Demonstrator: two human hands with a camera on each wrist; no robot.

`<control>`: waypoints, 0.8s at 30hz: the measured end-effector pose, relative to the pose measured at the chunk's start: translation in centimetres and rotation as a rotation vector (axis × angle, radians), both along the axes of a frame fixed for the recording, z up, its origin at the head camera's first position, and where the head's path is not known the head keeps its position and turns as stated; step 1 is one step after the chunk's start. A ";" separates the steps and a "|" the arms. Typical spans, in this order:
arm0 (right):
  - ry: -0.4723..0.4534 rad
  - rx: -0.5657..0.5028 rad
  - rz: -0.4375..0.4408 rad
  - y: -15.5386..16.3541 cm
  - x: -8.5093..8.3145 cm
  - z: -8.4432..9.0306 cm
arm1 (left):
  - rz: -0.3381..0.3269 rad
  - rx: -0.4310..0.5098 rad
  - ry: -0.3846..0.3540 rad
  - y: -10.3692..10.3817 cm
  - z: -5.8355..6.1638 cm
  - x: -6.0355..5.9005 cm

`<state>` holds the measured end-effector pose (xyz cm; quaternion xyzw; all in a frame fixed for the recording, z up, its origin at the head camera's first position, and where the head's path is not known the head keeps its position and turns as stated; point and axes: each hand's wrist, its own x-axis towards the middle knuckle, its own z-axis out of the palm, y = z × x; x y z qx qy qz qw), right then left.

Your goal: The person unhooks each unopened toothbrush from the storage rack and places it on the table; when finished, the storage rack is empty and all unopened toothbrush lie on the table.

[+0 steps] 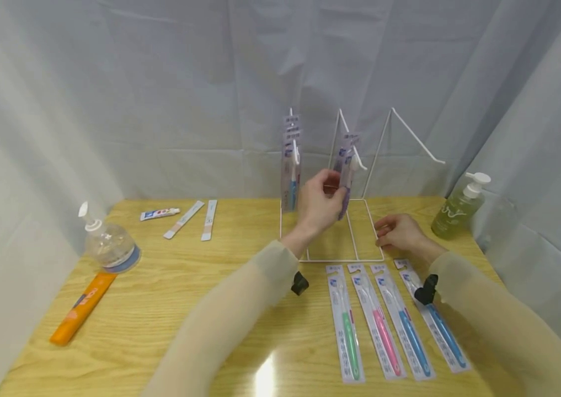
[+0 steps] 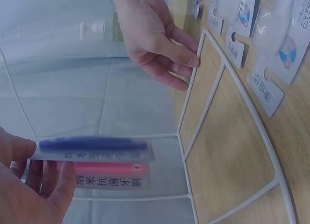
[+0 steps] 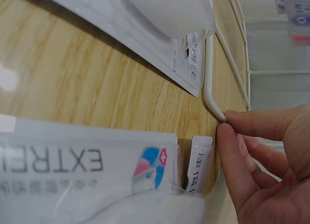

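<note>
— Where is the left hand (image 1: 321, 204)?

— Raised at the centre of the head view, fingers pinched on a packaged toothbrush (image 1: 346, 171) that hangs on the middle hook of the white wire rack (image 1: 367, 251). In the left wrist view the pack lies across the lower left of the frame, another pink-handled pack just behind it.

— And the right hand (image 1: 399, 231)?

— Right of centre, down on the wooden table (image 1: 161, 309). Its fingers are curled against the rack's base frame at the near right corner, the thumb and forefinger tips pressing on the wire — the right wrist view shows it.

— Anything near?

— Four packaged toothbrushes (image 1: 389, 320) lie side by side at the lower right, just in front of the rack. More packs (image 1: 291, 171) hang on the left hook.
</note>
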<state>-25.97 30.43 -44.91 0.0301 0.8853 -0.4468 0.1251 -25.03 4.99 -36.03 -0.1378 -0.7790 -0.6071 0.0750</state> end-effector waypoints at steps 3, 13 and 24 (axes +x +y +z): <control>-0.001 -0.002 0.002 -0.1 0.0 0.1 | -0.017 -0.007 0.024 0.4 0.3 0.3; 0.010 -0.002 -0.001 -0.2 0.1 0.0 | -0.125 -0.040 0.023 1.3 0.4 2.1; 0.008 0.005 0.000 0.3 -0.2 -0.6 | -0.348 0.091 -0.483 -4.9 -5.4 6.9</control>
